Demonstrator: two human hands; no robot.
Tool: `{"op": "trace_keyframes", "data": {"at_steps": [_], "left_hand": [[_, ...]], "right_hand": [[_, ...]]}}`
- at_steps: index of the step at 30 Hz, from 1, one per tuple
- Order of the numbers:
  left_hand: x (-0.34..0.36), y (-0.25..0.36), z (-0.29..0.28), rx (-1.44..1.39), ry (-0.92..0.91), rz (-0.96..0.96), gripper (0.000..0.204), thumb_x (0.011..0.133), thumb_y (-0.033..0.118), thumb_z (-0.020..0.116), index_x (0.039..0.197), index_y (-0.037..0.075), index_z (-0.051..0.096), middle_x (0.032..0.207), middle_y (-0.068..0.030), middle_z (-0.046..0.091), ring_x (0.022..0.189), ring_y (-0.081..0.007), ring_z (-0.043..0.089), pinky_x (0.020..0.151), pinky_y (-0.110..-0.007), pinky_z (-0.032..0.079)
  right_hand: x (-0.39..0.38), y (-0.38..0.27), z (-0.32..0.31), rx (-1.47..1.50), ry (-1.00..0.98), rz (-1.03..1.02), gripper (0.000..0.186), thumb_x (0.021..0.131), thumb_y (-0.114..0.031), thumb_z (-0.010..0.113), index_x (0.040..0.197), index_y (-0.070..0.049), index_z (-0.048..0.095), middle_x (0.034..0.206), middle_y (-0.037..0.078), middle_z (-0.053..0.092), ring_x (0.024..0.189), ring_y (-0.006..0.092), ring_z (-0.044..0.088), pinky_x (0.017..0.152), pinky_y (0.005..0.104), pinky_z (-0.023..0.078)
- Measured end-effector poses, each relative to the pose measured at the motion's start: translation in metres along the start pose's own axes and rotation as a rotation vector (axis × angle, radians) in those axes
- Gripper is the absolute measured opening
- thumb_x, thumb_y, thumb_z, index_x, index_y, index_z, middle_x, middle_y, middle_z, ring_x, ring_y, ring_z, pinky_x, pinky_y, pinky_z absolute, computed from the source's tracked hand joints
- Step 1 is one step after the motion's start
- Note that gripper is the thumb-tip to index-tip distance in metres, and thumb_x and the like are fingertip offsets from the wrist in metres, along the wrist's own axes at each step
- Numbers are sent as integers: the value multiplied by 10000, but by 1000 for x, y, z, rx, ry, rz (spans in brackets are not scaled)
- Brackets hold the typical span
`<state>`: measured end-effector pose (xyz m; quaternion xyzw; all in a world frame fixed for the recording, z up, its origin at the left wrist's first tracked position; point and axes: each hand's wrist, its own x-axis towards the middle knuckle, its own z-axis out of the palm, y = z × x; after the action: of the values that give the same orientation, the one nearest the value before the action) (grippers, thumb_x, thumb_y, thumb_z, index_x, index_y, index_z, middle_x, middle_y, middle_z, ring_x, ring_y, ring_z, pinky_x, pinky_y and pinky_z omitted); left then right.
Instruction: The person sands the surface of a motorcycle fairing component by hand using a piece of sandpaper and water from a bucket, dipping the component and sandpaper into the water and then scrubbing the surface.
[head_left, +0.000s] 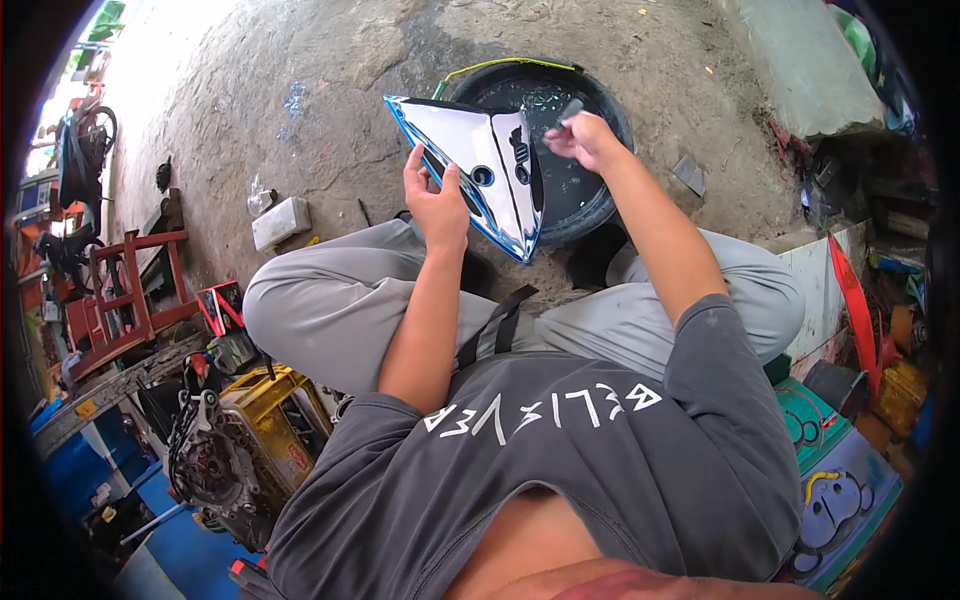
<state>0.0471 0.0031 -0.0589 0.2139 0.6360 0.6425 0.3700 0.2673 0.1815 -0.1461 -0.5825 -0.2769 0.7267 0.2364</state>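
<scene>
A glossy motorcycle fairing panel (470, 140), pointed and white with blue and black edges, tilts in front of me. My left hand (438, 200) grips its left edge, thumb and fingers closed on it. Just right of the panel, my right hand (585, 142) hangs above a round black basin (618, 112) and is apart from the panel. A small dark grey piece (572, 108) shows at its fingers, pinched there; its kind is not clear. Water with pale specks lies in the basin, partly hidden behind the panel.
A yellow-green strip (510, 62) runs along the basin's far rim. On the concrete floor lie a grey flat scrap (689, 175) and a white block (281, 224). A red wooden frame (135, 290), engine part (215, 465) and yellow crate (275, 410) crowd my left; a concrete ledge (800, 70) rises far right.
</scene>
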Motion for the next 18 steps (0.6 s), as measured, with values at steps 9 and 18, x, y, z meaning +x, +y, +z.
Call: {"op": "trace_keyframes", "data": {"at_steps": [9, 18], "left_hand": [[6, -9, -11, 27, 62, 46, 593, 1017, -53, 641, 1575, 17, 455, 1280, -144, 633, 1073, -192, 701, 861, -316, 584], [4, -8, -5, 4, 62, 18, 595, 1016, -57, 647, 1576, 21, 461, 1271, -137, 645, 1082, -188, 697, 875, -312, 580]], "right_hand": [[-38, -41, 43, -111, -67, -144, 181, 1087, -100, 480, 1211, -59, 605, 1069, 155, 769, 910, 264, 772, 844, 397, 576], [-1, 9, 17, -141, 164, -52, 195, 1007, -62, 467, 1150, -24, 594, 1000, 211, 744, 848, 301, 756, 676, 387, 544]]}}
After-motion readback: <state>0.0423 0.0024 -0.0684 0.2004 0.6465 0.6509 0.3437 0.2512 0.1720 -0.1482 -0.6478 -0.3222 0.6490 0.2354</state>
